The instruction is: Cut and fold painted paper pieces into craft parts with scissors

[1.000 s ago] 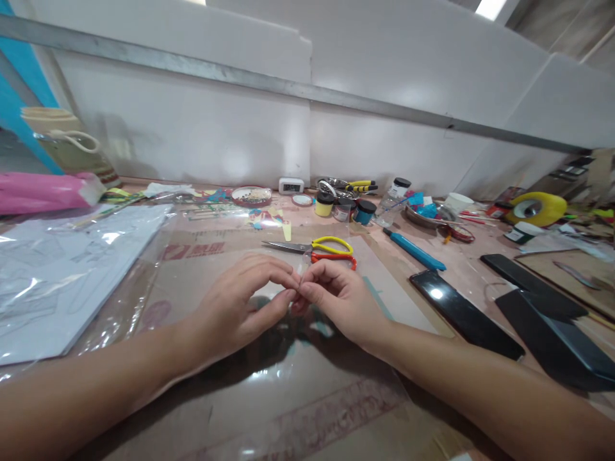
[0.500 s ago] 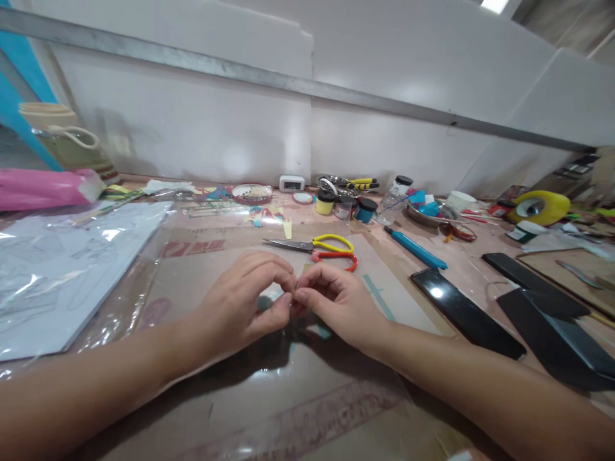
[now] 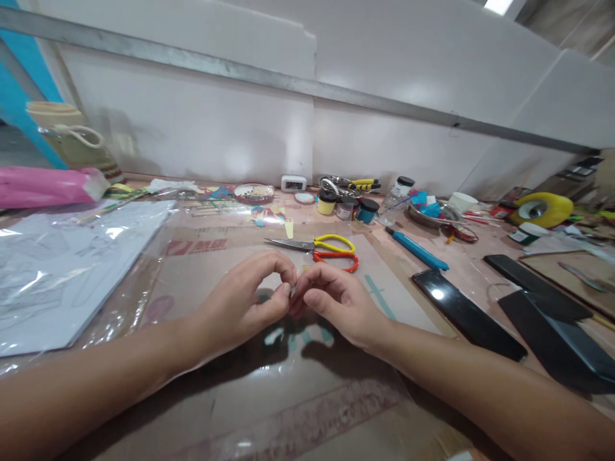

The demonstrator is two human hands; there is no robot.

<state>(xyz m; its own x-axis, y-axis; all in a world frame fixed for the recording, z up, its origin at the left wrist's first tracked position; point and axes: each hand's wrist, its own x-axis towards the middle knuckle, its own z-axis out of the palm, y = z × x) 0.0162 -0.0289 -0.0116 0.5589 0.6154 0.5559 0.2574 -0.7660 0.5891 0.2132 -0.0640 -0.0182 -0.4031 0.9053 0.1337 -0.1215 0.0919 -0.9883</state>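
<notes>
Evidently, in the head view, the handling is under way and does not look finished; the left hand (image 3: 240, 296) is pinched, thumb against forefinger, on a small pale piece (image 3: 293, 289) whose exact shape is too tiny to make out; the right hand (image 3: 350, 306) is just beside it, its thumb standing apart from its curled fingers, and whether those fingertips touch the piece cannot be told; the piece is up between the two hands, over a clear sheet (image 3: 259, 403), not laid down; how much has been done to it, and how much is left, the view does not show; just beyond the fingers lie the scissors (image 3: 307, 246), with yellow and red handles, held by neither hand; to the right lie a blue tool (image 3: 419, 250) and a black phone (image 3: 468, 317); to the left are white papers (image 3: 72, 275); farther back stands a yellow pot (image 3: 326, 203).
</notes>
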